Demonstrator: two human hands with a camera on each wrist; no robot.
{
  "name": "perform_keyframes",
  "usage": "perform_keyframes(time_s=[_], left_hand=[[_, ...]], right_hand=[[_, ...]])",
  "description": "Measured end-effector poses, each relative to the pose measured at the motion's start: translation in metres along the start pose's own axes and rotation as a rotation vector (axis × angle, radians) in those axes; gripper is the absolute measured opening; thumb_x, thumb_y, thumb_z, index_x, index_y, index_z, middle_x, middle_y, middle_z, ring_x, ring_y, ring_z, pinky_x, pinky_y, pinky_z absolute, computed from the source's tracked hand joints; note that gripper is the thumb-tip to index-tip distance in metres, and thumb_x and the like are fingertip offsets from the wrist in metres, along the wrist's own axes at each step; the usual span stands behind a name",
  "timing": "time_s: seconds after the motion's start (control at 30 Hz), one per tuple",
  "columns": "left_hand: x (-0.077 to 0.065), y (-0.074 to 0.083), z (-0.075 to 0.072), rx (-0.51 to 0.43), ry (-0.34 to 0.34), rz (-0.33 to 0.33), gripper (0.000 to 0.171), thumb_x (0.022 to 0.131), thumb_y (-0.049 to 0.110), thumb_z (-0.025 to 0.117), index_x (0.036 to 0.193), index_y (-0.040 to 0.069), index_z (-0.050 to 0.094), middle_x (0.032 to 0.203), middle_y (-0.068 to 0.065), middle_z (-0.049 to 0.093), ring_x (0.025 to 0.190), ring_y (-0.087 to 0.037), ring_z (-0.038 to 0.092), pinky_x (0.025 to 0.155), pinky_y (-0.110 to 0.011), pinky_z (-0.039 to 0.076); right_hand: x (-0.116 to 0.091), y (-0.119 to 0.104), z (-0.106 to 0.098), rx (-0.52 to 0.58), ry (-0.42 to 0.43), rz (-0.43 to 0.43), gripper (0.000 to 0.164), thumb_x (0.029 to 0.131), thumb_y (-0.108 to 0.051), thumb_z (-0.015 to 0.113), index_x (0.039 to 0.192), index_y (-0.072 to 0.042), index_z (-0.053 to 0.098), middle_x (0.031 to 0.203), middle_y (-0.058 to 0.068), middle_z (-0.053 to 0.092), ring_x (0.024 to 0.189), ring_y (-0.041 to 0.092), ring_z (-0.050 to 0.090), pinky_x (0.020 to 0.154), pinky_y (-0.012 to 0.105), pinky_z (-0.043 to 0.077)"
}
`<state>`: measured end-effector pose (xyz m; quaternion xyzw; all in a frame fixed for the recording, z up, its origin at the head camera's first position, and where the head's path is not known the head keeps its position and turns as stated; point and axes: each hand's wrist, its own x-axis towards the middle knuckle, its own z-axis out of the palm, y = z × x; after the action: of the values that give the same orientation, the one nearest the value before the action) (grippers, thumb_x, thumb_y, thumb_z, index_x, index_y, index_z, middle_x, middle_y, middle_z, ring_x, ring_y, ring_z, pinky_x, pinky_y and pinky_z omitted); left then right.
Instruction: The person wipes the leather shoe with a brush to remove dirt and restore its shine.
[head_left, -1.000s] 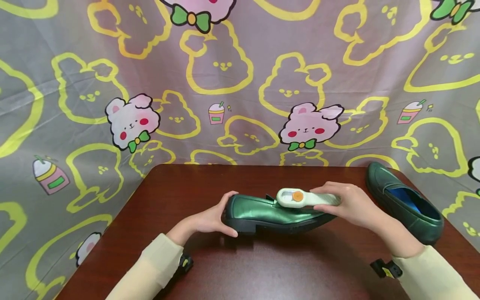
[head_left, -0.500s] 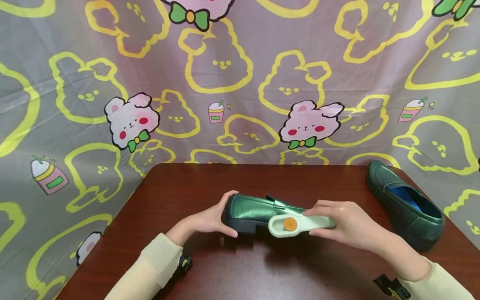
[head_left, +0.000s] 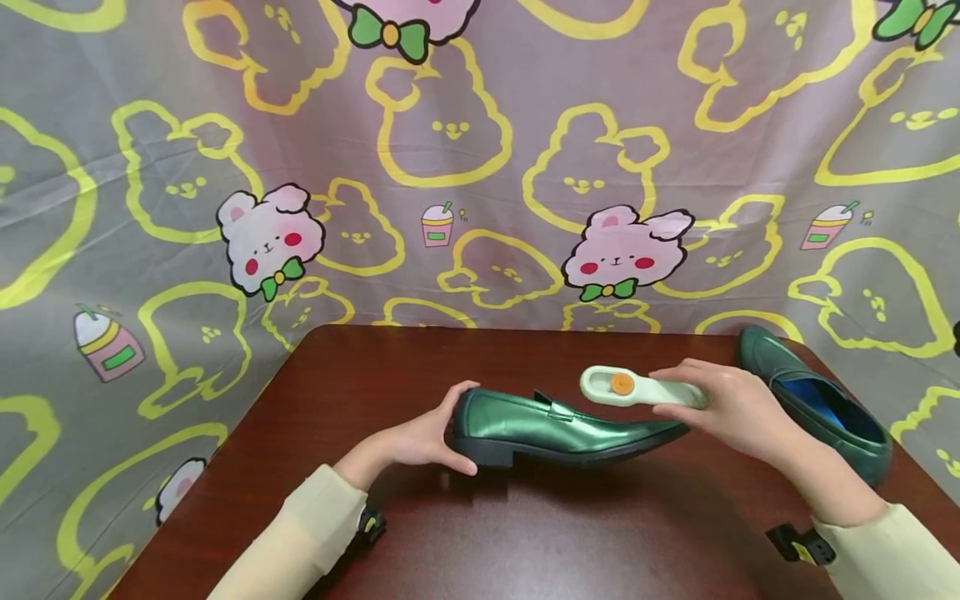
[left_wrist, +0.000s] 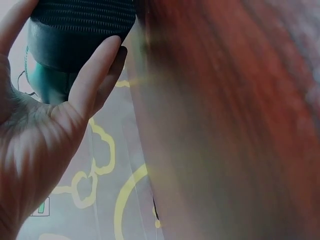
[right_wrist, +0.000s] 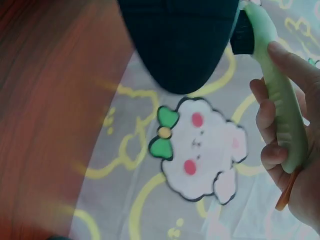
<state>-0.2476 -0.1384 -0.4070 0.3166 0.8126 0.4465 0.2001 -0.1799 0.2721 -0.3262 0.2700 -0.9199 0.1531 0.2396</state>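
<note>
My left hand (head_left: 420, 435) grips a shiny green loafer (head_left: 555, 427) at its heel, thumb and fingers on either side. The loafer shows side-on over the table, toe pointing right; its ribbed black heel (left_wrist: 80, 25) fills the top of the left wrist view. My right hand (head_left: 720, 408) holds a pale green brush (head_left: 600, 385) by its handle, above the toe end and apart from the upper in the head view. An orange round button sits on the brush head. A dark bristle block (right_wrist: 243, 32) shows beside the brush in the right wrist view.
A second dark green loafer (head_left: 817, 400) with a blue insole stands at the right of the brown table (head_left: 540, 533), partly behind my right hand. A grey curtain (head_left: 487, 150) with cartoon bears hangs behind the table. Both wrists wear black straps.
The brush went from the loafer's top down across its near side, then rose up and right, off the shoe. My left hand and the held loafer stay almost still.
</note>
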Motion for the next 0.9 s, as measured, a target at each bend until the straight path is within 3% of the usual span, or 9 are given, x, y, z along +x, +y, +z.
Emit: perform_keyframes(time_s=[0.23,0.4,0.57,0.73,0.9], left_hand=[[0.001,0.004,-0.002,0.021,0.0,-0.009,0.107,0.075,0.021,0.086,0.149,0.025,0.007,0.135,-0.013,0.038,0.12,-0.025,0.044,0.099,-0.042,0.035],[0.002,0.004,-0.003,0.025,-0.003,-0.003,0.11,0.075,0.025,0.086,0.15,0.022,0.006,0.135,-0.013,0.037,0.12,-0.025,0.044,0.1,-0.042,0.035],[0.003,0.002,-0.003,0.025,-0.006,0.002,0.109,0.075,0.026,0.086,0.15,0.021,0.006,0.136,-0.013,0.037,0.12,-0.025,0.044,0.1,-0.042,0.035],[0.003,0.001,-0.002,0.025,0.001,0.001,0.109,0.075,0.025,0.086,0.149,0.022,0.007,0.136,-0.012,0.037,0.12,-0.025,0.045,0.1,-0.043,0.034],[0.002,0.0,0.0,0.017,0.003,-0.013,0.108,0.074,0.023,0.087,0.148,0.027,0.008,0.136,-0.01,0.037,0.12,-0.023,0.044,0.101,-0.043,0.034]], right_hand=[[-0.009,-0.028,-0.001,0.156,-0.028,-0.127,0.043,0.069,-0.03,0.089,0.108,-0.028,0.072,0.092,-0.021,0.061,0.074,-0.001,0.053,0.06,0.016,0.044],[-0.013,-0.036,0.003,0.178,-0.078,-0.174,0.037,0.074,-0.038,0.085,0.108,-0.03,0.072,0.093,-0.022,0.061,0.073,-0.003,0.053,0.06,0.013,0.042],[-0.009,-0.02,0.003,0.142,-0.062,-0.086,0.039,0.072,-0.033,0.087,0.108,-0.029,0.072,0.091,-0.021,0.061,0.074,0.0,0.052,0.06,0.02,0.046],[-0.003,0.0,0.001,0.032,-0.016,-0.002,0.04,0.07,-0.026,0.089,0.106,-0.02,0.073,0.089,-0.009,0.064,0.07,0.006,0.051,0.056,0.025,0.044],[-0.012,-0.003,0.001,0.039,0.021,0.018,0.04,0.069,-0.027,0.089,0.106,-0.021,0.073,0.089,-0.01,0.064,0.07,0.006,0.051,0.056,0.024,0.043]])
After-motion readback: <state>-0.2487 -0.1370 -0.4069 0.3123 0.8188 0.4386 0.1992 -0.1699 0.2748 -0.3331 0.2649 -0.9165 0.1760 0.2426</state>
